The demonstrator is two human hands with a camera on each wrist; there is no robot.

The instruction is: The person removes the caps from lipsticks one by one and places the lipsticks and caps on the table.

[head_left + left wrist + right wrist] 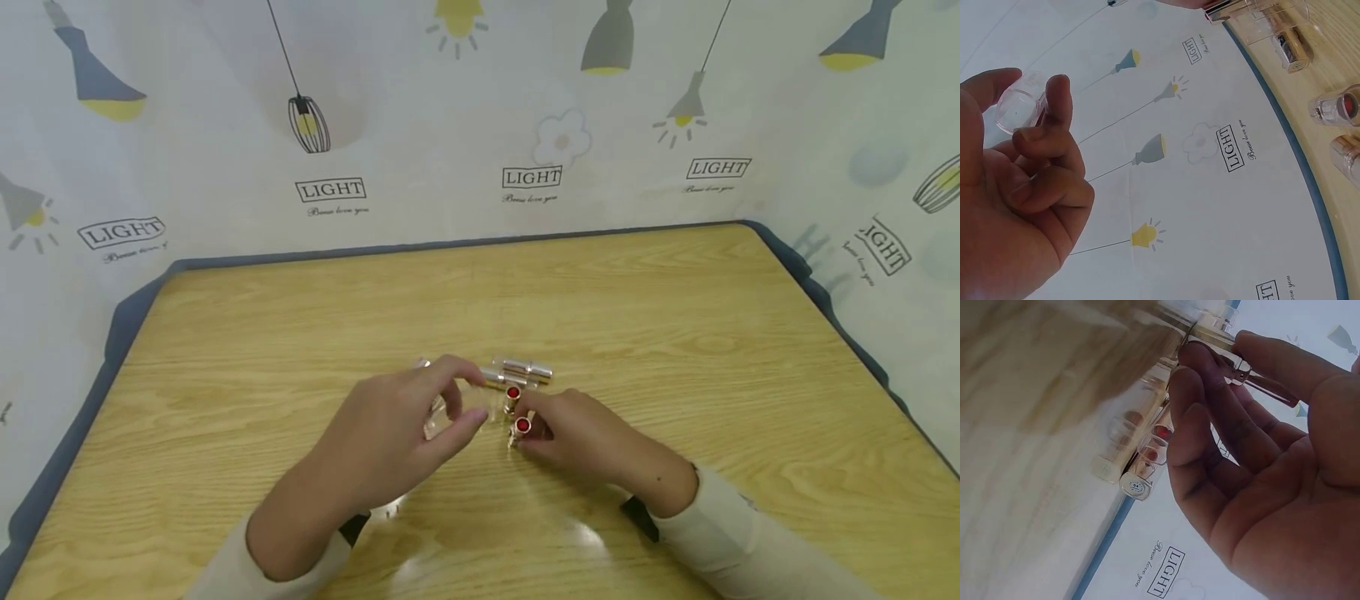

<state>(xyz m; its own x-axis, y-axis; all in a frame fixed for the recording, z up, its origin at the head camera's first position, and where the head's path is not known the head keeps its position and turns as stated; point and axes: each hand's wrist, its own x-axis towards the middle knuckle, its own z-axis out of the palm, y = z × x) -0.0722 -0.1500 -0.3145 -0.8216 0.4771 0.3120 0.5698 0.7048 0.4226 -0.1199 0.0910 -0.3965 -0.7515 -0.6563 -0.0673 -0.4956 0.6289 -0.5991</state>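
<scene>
My left hand [459, 398] hovers just above the wooden table [675, 317] and pinches a small clear cap [1015, 109] between thumb and forefinger; the left hand [1027, 90] shows this close up. My right hand [542, 423] grips an uncapped lipstick [521, 427] with a red tip, right beside the left hand. In the right wrist view, the right hand [1222, 355] has its fingers curled round the metal tube [1216, 328]. A second open red lipstick [512, 392] stands just behind it. Capped gold lipsticks [527, 371] lie behind both.
A patterned cloth wall [480, 125] printed with lamps and "LIGHT" encloses the table at the back and both sides. Several lipsticks [1338, 106] cluster at the table's middle. The rest of the tabletop shows bare wood.
</scene>
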